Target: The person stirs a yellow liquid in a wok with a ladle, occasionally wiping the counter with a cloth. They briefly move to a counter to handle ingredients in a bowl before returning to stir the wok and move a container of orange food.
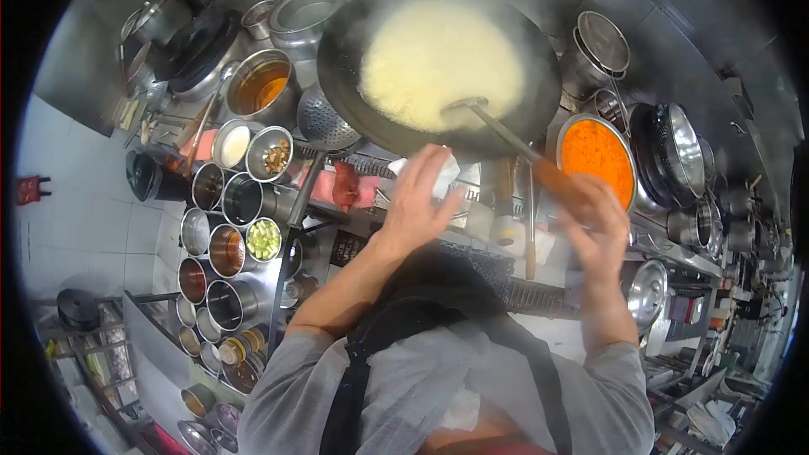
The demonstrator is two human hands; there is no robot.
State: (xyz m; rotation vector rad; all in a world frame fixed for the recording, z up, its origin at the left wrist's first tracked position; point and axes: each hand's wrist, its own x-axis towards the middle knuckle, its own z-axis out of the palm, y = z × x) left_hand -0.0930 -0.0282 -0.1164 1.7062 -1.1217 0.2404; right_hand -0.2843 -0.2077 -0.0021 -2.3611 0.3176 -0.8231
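Observation:
My right hand (597,223) is closed round the wooden handle of a wok ladle (514,141). The ladle's metal head dips into a pale yellow, steaming liquid (442,55) near the front side of a big dark wok (341,88). By the wok's near rim, my left hand (419,202) grips a folded white cloth (445,175), its fingers pointing toward the rim. A perforated skimmer (327,122) leans beside the wok on the left, its handle slanting toward me.
On the left stand a pot of amber liquid (259,88), a bowl of chopped green pieces (263,238) and several metal containers. To the right sit a bowl of orange food (596,156), a mesh strainer (603,42) and stacked pans (681,152). Steam blurs the back wall.

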